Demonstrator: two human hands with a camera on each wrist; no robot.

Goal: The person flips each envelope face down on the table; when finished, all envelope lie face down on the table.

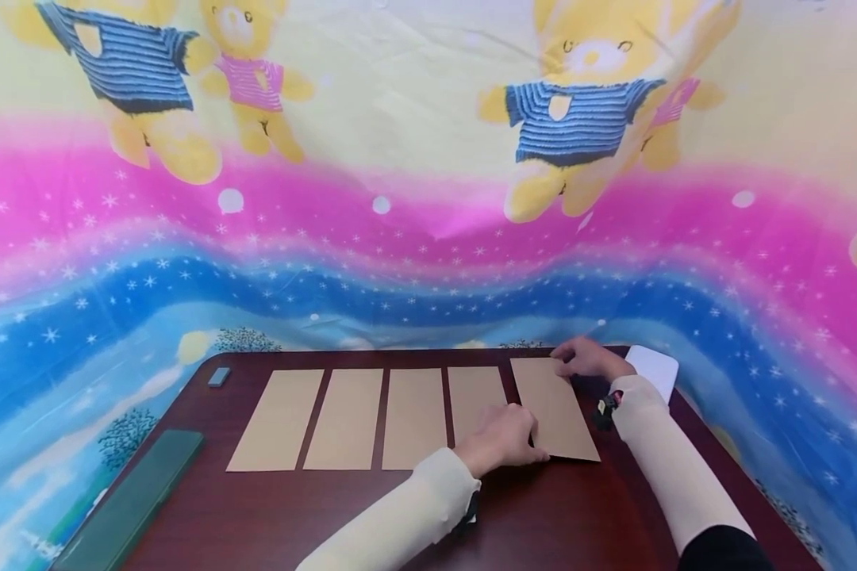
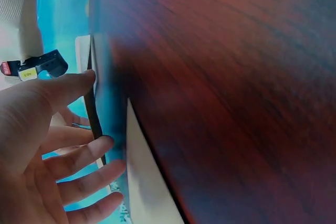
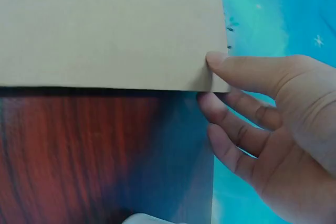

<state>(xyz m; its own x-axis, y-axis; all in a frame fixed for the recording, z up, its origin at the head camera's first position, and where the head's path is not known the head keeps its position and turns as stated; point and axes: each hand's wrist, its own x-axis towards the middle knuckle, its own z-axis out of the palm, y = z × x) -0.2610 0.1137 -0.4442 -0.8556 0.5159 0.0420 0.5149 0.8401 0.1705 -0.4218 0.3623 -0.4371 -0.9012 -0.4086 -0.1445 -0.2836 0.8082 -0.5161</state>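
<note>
Five brown rectangular paper sheets are on the dark wooden table (image 1: 314, 515). Four lie flat in a row: the first sheet (image 1: 274, 420), the second sheet (image 1: 343, 420), the third sheet (image 1: 414, 420) and the fourth sheet (image 1: 474, 388), which is partly hidden by my left hand (image 1: 500, 436). Both hands hold the fifth sheet (image 1: 553, 412), at the right end. The left hand pinches its near left corner; in the left wrist view this sheet appears edge-on between thumb and fingers. At the far right corner, my right hand (image 3: 283, 119) has its thumb on top and fingers underneath.
A long green case (image 1: 128, 500) lies along the table's left edge. Near the back left corner is a small blue-grey block (image 1: 219, 377). A white rounded flat object (image 1: 653, 369) sits at the back right, beyond the right wrist. Behind the table hangs a bear-patterned cloth (image 1: 428, 238).
</note>
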